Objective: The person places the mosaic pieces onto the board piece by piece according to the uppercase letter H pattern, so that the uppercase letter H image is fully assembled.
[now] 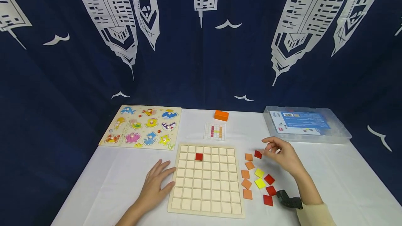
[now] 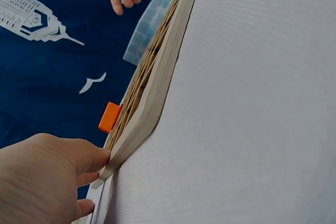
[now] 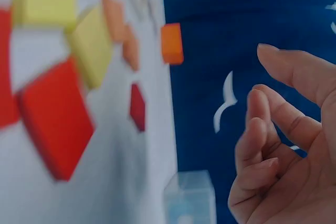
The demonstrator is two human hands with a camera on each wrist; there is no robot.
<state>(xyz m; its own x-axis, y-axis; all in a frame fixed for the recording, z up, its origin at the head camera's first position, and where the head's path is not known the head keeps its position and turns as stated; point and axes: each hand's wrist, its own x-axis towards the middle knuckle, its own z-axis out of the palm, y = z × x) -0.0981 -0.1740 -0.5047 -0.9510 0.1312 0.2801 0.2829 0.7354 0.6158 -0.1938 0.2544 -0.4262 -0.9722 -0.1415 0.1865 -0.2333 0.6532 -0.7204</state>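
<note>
A wooden grid board lies on the table with one red tile in a cell of its second row. At the board's left edge rests my left hand, fingers spread; in the left wrist view its thumb touches the rim. My right hand hovers beside a loose red tile. The right wrist view shows that hand with thumb and index finger apart, the other fingers loosely bent, nothing held. Right of the board lie several orange tiles, two yellow tiles and more red tiles.
A small pattern card lies behind the board, with an orange block beyond it. To the back left is a sea-animal puzzle; to the back right, a clear plastic case. A dark curtain hangs behind the table.
</note>
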